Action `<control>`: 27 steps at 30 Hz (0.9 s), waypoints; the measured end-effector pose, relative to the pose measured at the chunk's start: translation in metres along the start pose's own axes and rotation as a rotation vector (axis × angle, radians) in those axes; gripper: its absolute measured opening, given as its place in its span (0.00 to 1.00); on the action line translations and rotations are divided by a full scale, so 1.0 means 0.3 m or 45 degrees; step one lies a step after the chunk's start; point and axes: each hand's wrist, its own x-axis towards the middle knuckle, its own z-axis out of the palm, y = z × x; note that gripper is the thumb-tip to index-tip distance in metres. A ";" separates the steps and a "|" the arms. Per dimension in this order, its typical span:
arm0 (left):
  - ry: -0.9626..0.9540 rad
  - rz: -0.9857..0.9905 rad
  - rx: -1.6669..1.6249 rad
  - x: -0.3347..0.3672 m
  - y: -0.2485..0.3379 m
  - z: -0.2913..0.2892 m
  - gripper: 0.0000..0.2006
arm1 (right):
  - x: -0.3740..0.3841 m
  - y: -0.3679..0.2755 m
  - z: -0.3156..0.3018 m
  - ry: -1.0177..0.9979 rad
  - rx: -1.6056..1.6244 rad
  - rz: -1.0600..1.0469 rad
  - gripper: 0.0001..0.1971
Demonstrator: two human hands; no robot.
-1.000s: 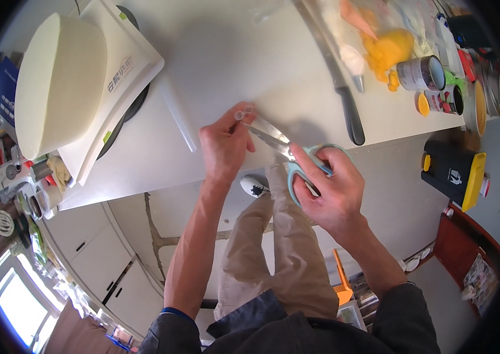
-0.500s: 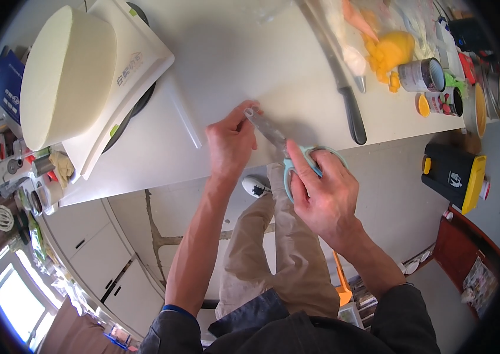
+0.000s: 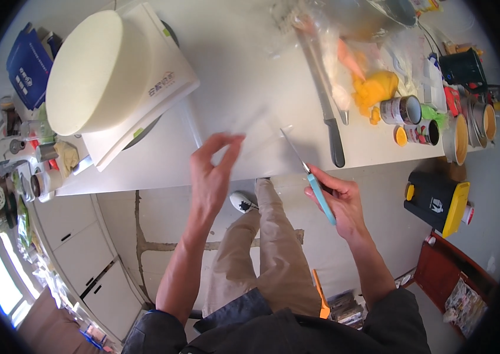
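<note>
My right hand [image 3: 341, 203] holds scissors [image 3: 319, 197] with light teal handles, their blades pointing up and left over the table edge. Near the blade tips lies a tiny clear scrap [image 3: 286, 127]. My left hand [image 3: 211, 174] hovers at the table's front edge, thumb and forefinger pinched together. Whatever is between those fingertips is too faint to make out. A clear strip [image 3: 192, 127] lies on the table beside that hand. At the left, a tall cream-white round block [image 3: 88, 71], like a cake, stands on a white base [image 3: 170, 97].
A long black-handled knife [image 3: 335, 144] lies right of the scissors. Beyond it are filled piping bags, one with yellow contents [image 3: 374, 88], and opened cans [image 3: 400, 110]. A black bin with a yellow edge [image 3: 433, 197] stands at the right. Kitchen tools crowd the far left.
The scissors have come away from my left hand, moving right and down, and now show edge-on. My left hand has moved slightly left and down. The whole view has shifted.
</note>
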 end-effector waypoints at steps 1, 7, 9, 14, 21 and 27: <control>-0.095 -0.065 -0.094 0.023 0.018 0.017 0.09 | 0.001 0.002 0.002 -0.023 0.041 0.024 0.24; -0.337 -0.361 -0.141 0.092 0.091 0.063 0.10 | 0.034 0.020 0.007 -0.158 0.101 0.021 0.23; -0.320 -0.367 -0.181 0.103 0.064 0.070 0.09 | 0.051 0.012 0.000 -0.203 0.090 0.026 0.23; -0.233 -0.442 -0.209 0.122 0.031 0.090 0.07 | 0.094 0.006 -0.002 -0.259 0.104 0.037 0.22; -0.281 -0.467 -0.140 0.156 0.020 0.145 0.06 | 0.191 -0.036 0.005 -0.264 0.010 0.144 0.24; -0.243 -0.453 -0.178 0.242 -0.021 0.170 0.05 | 0.313 -0.049 0.012 -0.342 -0.010 0.096 0.22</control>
